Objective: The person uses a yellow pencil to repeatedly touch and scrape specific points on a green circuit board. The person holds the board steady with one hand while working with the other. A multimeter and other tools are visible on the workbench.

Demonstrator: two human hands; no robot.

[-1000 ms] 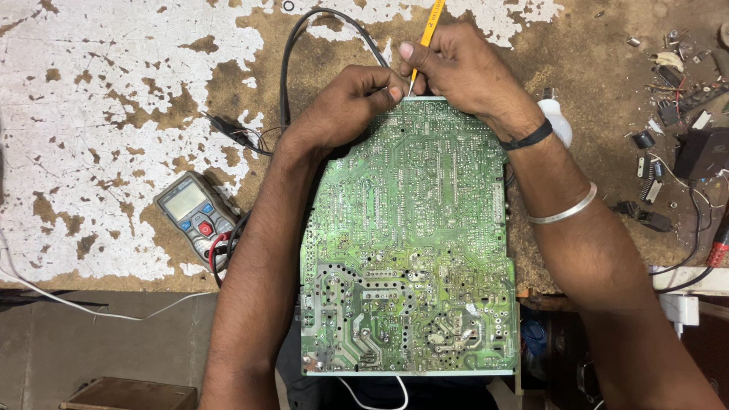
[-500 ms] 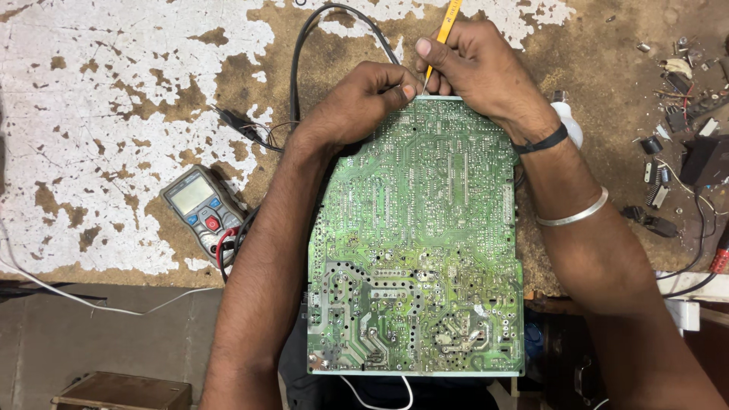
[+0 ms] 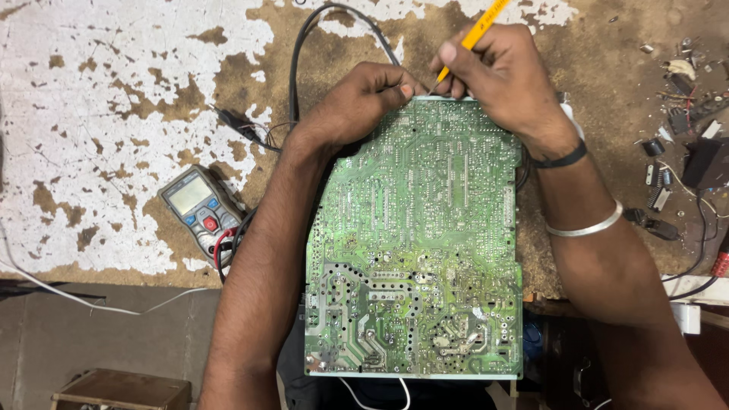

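green circuit board (image 3: 414, 243), solder side up, lying lengthwise at centre, near edge overhanging the table (image 3: 114, 99) rim, far edge under both hands. left hand (image 3: 357, 106) resting on the far left corner of the board, fingers curled, fingertips (image 3: 402, 89) pressed at the far edge; grip narrow, whether anything small is pinched cannot be told. right hand (image 3: 501, 80) at the far right corner, grip closed around a yellow-handled tool (image 3: 474, 34), handle slanting up and away, thin metal tip meeting the far edge of the board just beside the left fingertips. dark band (image 3: 560, 159) and silver bangle (image 3: 585, 226) on the right wrist and forearm.

worn table surface, white coating flaked away to brown in large patches. grey multimeter (image 3: 201, 209) with red and blue buttons lying to the left of the left forearm, red and black leads at its near end. black cable (image 3: 304, 53) looping from the far edge of the table down behind the left hand. scattered small electronic parts (image 3: 676, 83) and a dark block (image 3: 706, 163) on the right side of the table, well apart from the board. white wire (image 3: 68, 292) trailing along the near left rim.
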